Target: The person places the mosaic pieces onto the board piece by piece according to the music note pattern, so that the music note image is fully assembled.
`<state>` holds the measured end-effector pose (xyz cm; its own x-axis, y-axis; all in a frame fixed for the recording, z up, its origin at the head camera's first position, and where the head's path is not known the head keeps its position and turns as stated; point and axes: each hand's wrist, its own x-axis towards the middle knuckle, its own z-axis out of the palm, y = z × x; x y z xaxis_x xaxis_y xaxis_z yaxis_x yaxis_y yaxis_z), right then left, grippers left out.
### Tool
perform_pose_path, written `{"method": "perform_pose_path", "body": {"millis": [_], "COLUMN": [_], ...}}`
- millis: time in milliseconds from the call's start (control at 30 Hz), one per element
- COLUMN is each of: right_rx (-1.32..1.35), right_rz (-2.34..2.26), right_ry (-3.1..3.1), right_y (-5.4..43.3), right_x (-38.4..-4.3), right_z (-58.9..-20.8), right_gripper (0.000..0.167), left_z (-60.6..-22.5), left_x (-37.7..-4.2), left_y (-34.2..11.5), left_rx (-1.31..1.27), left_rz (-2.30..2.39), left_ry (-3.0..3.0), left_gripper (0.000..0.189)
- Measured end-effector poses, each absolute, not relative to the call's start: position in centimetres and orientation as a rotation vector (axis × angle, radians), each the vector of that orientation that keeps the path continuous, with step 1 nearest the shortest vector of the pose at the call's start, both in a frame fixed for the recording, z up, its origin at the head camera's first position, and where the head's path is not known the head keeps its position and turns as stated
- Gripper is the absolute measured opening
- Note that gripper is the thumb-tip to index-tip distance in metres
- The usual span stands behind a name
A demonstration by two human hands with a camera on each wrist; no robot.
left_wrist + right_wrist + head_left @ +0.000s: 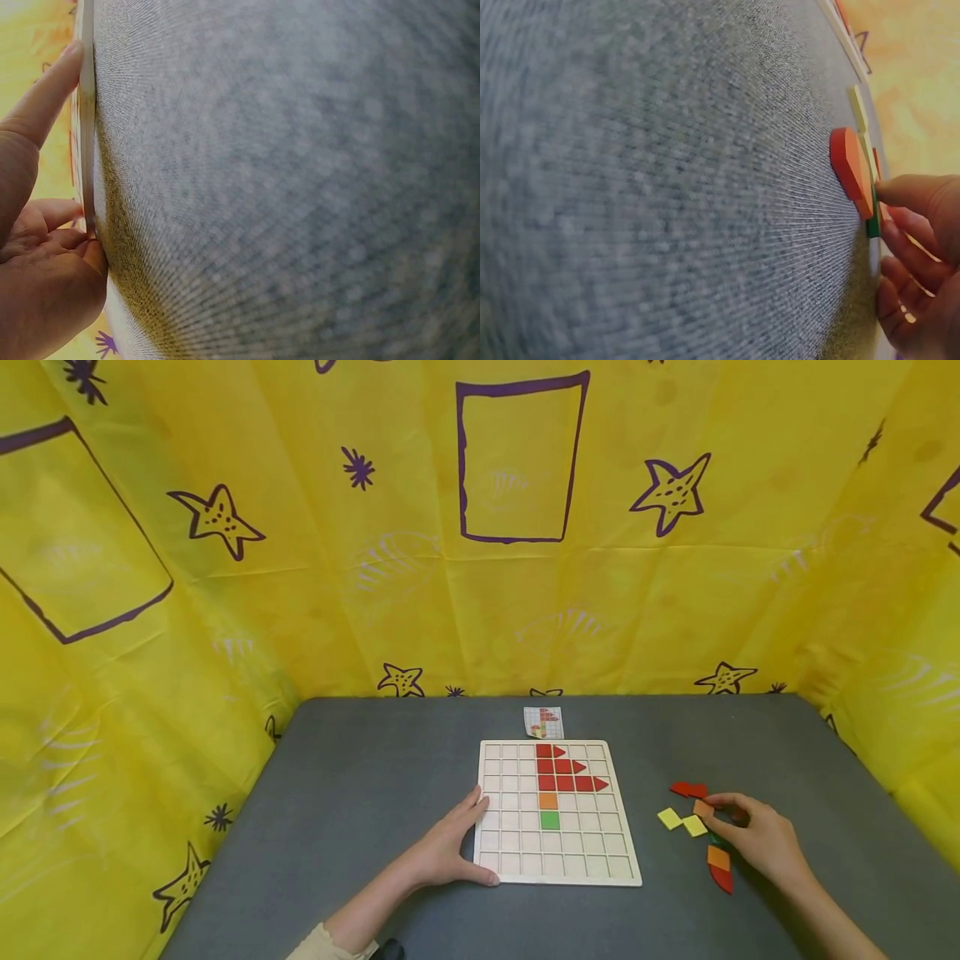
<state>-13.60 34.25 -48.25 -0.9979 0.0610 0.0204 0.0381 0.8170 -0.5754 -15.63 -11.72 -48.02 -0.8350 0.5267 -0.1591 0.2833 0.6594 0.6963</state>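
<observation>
Nearest my head camera: one pale sleeve (322, 946), left forearm. Yellow cloth (315, 510), printed with starfish, hung behind and at the sides. Grey table (375, 760). One pale gridded board (597, 843), flat at the table's centre; set on it, red pieces (564, 783) in three stepped rows, with one orange square (549, 801) and one green square (550, 820) below. Left hand (447, 846): thumb and fingers spread along the board's left edge, thumb tip at the near corner. Right hand (761, 837): thumb and forefinger pinching an orange piece (702, 808), right of the board. One paper card (551, 727), printed pattern, just beyond the board. Loose beside the right hand: two yellow diamonds (670, 818), red offcuts (680, 788), a second orange piece (717, 857) against a red curved piece (722, 880), one green piece (873, 223). Handling, by my judgement: board light, stiff, liable to slide if nudged, best held at the rim; pieces light, hard, smooth, best taken by opposite edges. Views: only my head view gives the card and the grid's full layout; my left wrist view adds the board's thin side; my right wrist view adds the red curved piece's thickness and the green piece's edge, mostly hidden from above.
</observation>
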Motion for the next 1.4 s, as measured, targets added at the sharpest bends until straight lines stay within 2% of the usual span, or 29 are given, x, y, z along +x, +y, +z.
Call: {"method": "perform_pose_path", "body": {"millis": [500, 700, 1067, 1400], "right_rx": [-0.111, -0.116, 0.003, 0.034], "right_rz": [0.884, 0.943, 1.068, 1.165], "right_ry": [-2.868, -2.838, -2.734, -2.784], "right_y": [33.7, 31.9, 28.1, 24.9], "right_x": [-13.8, -13.8, -13.9, -13.9], "right_z": [-48.7, -48.0, -47.6, -47.4], "right_gripper": [0.041, 0.039, 0.026, 0.028], "left_z": [-48.1, -48.1, -48.1, -48.1], "left_x": [-15.6, -15.7, -15.7, -15.7], "left_y": [-11.8, -11.8, -11.7, -11.7], "left_rx": [0.648, 0.643, 0.635, 0.635], "left_rz": [0.985, 1.002, 0.995, 0.981], "left_ry": [2.526, 2.512, 2.517, 2.52], "left_gripper": [0.114, 0.114, 0.115, 0.115]}}
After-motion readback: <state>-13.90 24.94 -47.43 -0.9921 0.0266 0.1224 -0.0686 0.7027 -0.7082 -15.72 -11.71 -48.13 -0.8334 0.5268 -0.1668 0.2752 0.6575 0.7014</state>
